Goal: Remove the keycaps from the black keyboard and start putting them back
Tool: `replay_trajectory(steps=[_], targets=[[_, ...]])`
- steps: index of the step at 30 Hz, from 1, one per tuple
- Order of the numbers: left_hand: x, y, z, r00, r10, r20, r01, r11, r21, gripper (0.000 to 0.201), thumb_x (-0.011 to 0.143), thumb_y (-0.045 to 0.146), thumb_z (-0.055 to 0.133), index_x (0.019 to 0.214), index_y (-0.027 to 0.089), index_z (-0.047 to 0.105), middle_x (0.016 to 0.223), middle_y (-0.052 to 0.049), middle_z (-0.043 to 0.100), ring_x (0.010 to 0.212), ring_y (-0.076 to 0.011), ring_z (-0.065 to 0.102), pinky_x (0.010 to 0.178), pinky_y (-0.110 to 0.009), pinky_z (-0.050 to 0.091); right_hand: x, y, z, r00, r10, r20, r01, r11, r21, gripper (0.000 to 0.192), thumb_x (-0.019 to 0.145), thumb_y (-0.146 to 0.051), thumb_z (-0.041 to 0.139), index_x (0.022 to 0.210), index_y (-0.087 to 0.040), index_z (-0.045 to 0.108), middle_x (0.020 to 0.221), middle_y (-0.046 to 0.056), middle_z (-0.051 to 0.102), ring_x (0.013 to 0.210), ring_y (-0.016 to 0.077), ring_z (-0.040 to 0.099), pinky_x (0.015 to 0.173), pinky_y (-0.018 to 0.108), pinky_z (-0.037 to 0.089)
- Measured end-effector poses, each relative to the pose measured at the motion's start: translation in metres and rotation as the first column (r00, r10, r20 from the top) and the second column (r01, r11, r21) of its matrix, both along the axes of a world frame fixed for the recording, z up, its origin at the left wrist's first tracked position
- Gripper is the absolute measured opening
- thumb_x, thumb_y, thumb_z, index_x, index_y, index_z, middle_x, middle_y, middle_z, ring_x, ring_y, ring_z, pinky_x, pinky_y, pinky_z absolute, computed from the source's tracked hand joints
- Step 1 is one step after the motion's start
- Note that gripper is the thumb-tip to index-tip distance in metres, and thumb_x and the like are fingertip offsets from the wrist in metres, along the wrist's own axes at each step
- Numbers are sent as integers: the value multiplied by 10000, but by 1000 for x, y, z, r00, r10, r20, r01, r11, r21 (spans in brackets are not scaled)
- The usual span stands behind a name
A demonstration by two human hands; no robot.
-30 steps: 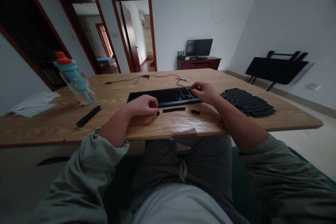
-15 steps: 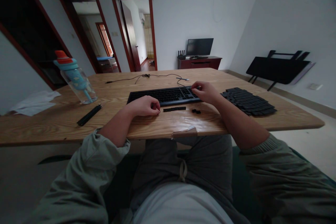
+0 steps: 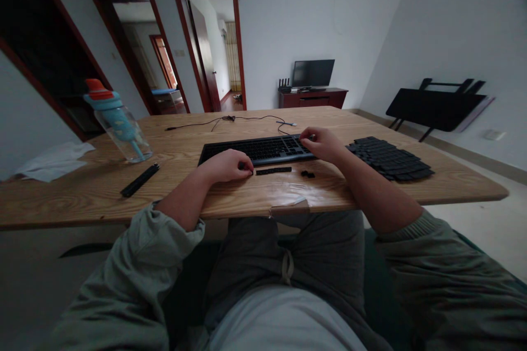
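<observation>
Since a second ago the left hand [image 3: 225, 165] has slid a little toward the keyboard [image 3: 257, 149], and the small black piece that lay free by its fingertips is now hidden under the curled fingers; whether they pinch it cannot be told. That hand rests on the tabletop [image 3: 82, 192] just before the keyboard's near edge, beside the long black bar key [image 3: 273, 170]. The right hand [image 3: 323, 143] rests bent on the keyboard's right end, fingers down on the keys, holding nothing that shows. Two small loose pieces [image 3: 307, 174] lie near the front edge. A heap of keycaps [image 3: 389, 158] sits toward the right edge.
</observation>
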State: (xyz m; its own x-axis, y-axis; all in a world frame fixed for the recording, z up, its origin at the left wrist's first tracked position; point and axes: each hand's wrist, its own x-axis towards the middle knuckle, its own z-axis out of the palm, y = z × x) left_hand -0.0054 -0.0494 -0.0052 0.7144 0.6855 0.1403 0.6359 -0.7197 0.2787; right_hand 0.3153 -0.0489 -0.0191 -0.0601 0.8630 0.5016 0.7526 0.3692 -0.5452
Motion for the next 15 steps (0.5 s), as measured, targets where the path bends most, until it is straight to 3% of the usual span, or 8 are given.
replay_trajectory(steps=[15], targets=[[0,-3,1,1000,3,24,-4,1000,21,239,792,247,624,946,199,800,817,-26,743,716,-153,638,714,-257,482,0,0,-1,1000,25,-13,-25,1000,-3,243,730,-347,555,821,-168,691,676,28,638,635,161,528,649,296,408]])
